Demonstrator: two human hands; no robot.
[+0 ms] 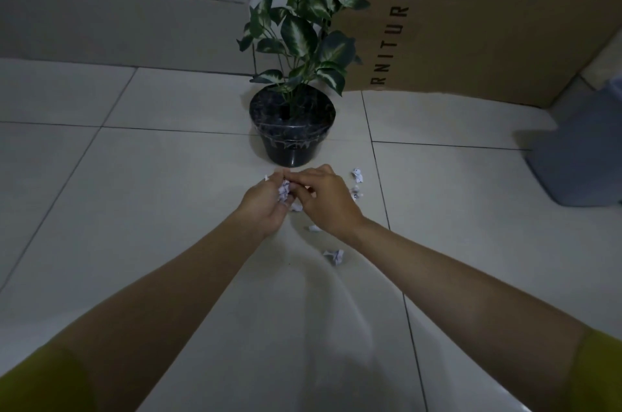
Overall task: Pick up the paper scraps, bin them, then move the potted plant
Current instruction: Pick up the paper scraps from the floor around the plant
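A potted plant (292, 128) with green-and-white leaves stands in a black pot on the tiled floor, just beyond my hands. My left hand (266, 206) is cupped around crumpled white paper scraps (283, 192). My right hand (324, 201) meets it from the right, fingertips pinched at the scraps in the left palm. More crumpled scraps lie loose on the floor: one (357, 175) to the right of my hands, a small one (313, 228) below my right wrist, and one (334, 256) nearer to me. A grey-blue bin (579, 155) stands at the right edge.
A large cardboard box (471, 17) printed with letters leans behind the plant and the bin. A low step (117, 27) runs along the back left. White floor tiles (168, 209) spread to the left and toward me.
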